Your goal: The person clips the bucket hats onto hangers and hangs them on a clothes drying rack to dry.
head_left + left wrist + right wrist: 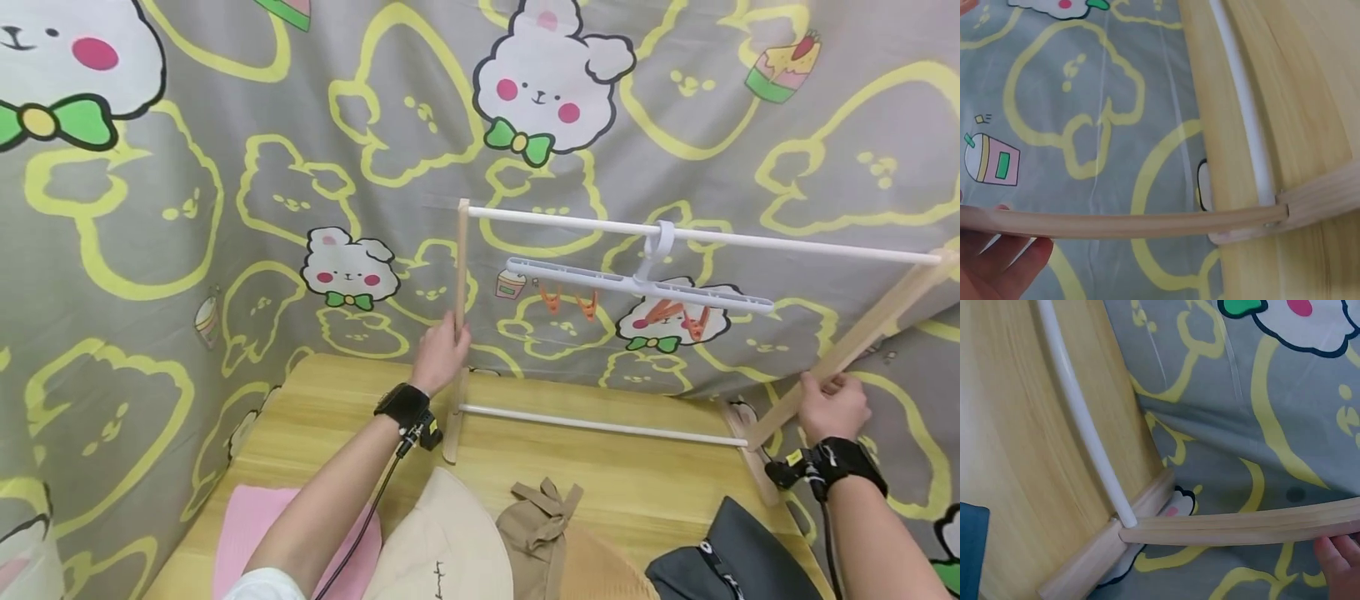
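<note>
A wooden rack stands on the table with a white upper rod (555, 220) and a white lower rod (600, 425). My left hand (441, 354) grips its left post (461, 267); in the left wrist view the fingers (1029, 265) lie against that post (1116, 225). My right hand (836, 407) holds the right post (862, 333) low down; the right wrist view shows fingertips (1335, 556) at the post's (1241, 526) lower edge. A pale hanger (585, 277) hangs from the upper rod by its hook, with several orange clips (588, 306) below its bar.
Along the near side of the wooden table (330, 400) lie a pink hat (247, 525), a cream hat (450, 533), a brown hat with a bow (525, 542), an orange-tan hat (600, 567) and a dark hat (757, 550). A patterned grey curtain (420, 50) surrounds the table.
</note>
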`<state>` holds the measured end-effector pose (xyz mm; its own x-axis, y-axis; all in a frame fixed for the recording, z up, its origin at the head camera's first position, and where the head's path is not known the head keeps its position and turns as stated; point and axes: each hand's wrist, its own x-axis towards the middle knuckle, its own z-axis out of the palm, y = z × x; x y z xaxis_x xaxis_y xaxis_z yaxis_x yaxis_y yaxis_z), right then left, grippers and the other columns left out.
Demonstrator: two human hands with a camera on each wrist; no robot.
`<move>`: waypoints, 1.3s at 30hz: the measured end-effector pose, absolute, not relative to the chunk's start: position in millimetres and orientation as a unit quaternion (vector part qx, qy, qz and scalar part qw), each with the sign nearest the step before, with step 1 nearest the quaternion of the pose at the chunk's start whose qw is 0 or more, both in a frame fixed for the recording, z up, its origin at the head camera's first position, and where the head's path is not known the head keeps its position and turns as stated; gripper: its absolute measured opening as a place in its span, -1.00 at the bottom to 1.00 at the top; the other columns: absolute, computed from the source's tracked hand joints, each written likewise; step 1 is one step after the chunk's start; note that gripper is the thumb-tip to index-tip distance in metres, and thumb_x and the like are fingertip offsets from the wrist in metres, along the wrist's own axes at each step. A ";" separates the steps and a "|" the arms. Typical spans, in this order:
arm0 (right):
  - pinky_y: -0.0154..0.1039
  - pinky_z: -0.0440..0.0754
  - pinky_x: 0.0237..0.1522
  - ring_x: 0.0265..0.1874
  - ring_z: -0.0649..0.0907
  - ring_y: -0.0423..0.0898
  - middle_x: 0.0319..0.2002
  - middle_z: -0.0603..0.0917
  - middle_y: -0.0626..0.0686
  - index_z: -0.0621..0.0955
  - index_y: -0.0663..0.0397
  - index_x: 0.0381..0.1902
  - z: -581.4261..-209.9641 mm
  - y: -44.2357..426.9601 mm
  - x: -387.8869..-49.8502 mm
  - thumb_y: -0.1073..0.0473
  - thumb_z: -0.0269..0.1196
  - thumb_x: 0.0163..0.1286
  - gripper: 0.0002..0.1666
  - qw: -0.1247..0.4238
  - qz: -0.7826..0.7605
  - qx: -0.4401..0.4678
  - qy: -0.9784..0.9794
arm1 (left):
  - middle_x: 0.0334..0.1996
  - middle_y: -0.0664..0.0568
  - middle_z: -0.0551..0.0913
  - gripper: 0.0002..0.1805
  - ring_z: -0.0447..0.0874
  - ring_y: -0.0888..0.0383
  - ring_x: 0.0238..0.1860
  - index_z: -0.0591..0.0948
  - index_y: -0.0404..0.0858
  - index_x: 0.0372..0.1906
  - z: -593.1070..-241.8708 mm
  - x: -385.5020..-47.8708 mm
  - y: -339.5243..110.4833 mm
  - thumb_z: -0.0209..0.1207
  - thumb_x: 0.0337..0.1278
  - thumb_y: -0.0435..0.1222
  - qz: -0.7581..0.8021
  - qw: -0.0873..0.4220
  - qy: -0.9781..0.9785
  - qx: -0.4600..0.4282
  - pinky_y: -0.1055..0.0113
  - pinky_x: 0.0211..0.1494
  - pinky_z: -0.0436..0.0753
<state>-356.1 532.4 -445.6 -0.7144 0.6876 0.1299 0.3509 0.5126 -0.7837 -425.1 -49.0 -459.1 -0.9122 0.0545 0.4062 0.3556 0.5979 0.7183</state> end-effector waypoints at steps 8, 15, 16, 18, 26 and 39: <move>0.25 0.28 0.33 0.29 0.40 0.45 0.23 0.55 0.50 0.45 0.45 0.38 -448.9 534.3 -349.2 0.03 -0.09 0.63 -0.36 0.230 0.343 -0.321 -0.852 | -0.56 -0.01 0.48 -0.79 0.49 0.10 -0.68 0.45 -0.34 -0.05 -457.6 -420.7 -46.8 -0.06 0.62 -0.24 -0.366 0.180 -0.902 -0.141 0.31 -0.68 0.50; 0.26 0.34 0.25 0.18 0.44 0.49 0.17 0.57 0.52 0.48 0.50 0.31 -445.2 524.5 -351.8 0.07 -0.10 0.64 -0.39 0.230 0.320 -0.302 -0.868 | -0.55 -0.04 0.51 -0.78 0.50 0.08 -0.65 0.47 -0.40 -0.03 -454.1 -415.9 -57.1 -0.03 0.61 -0.28 -0.349 0.181 -0.910 -0.133 0.29 -0.65 0.52; 0.26 0.35 0.24 0.17 0.45 0.49 0.18 0.57 0.51 0.49 0.50 0.30 -443.7 522.8 -353.2 0.06 -0.10 0.63 -0.39 0.230 0.317 -0.299 -0.870 | -0.55 -0.05 0.51 -0.78 0.50 0.07 -0.66 0.47 -0.40 -0.04 -453.7 -416.1 -58.5 -0.02 0.61 -0.28 -0.352 0.183 -0.908 -0.131 0.28 -0.65 0.52; 0.25 0.36 0.22 0.16 0.47 0.49 0.18 0.57 0.50 0.49 0.50 0.29 -440.8 520.2 -356.2 0.06 -0.10 0.62 -0.39 0.235 0.314 -0.294 -0.871 | -0.54 -0.06 0.52 -0.79 0.50 0.06 -0.65 0.47 -0.39 -0.05 -453.4 -416.4 -60.7 -0.03 0.61 -0.27 -0.358 0.184 -0.907 -0.127 0.27 -0.65 0.53; 0.20 0.36 -0.02 0.16 0.47 0.50 0.19 0.57 0.52 0.47 0.52 0.29 -444.4 516.2 -358.5 0.07 -0.10 0.62 -0.40 0.238 0.311 -0.297 -0.871 | -0.52 -0.05 0.51 -0.77 0.49 0.10 -0.63 0.45 -0.39 -0.02 -456.3 -419.6 -67.8 -0.06 0.62 -0.26 -0.363 0.172 -0.906 -0.131 0.29 -0.64 0.52; 0.15 0.42 0.13 0.15 0.54 0.45 0.15 0.60 0.54 0.49 0.52 0.22 -452.7 488.4 -358.9 0.11 -0.07 0.63 -0.46 0.275 0.308 -0.256 -0.874 | -0.47 -0.11 0.57 -0.74 0.55 0.06 -0.60 0.45 -0.43 0.12 -455.8 -414.8 -98.2 -0.03 0.61 -0.29 -0.394 0.164 -0.898 -0.110 0.27 -0.61 0.59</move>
<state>-358.9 488.4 -452.7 -0.7177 0.6165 0.3238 0.2778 0.6799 -0.6786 -414.8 -98.2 -455.8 -0.9222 0.0691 0.3805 0.3267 0.6658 0.6709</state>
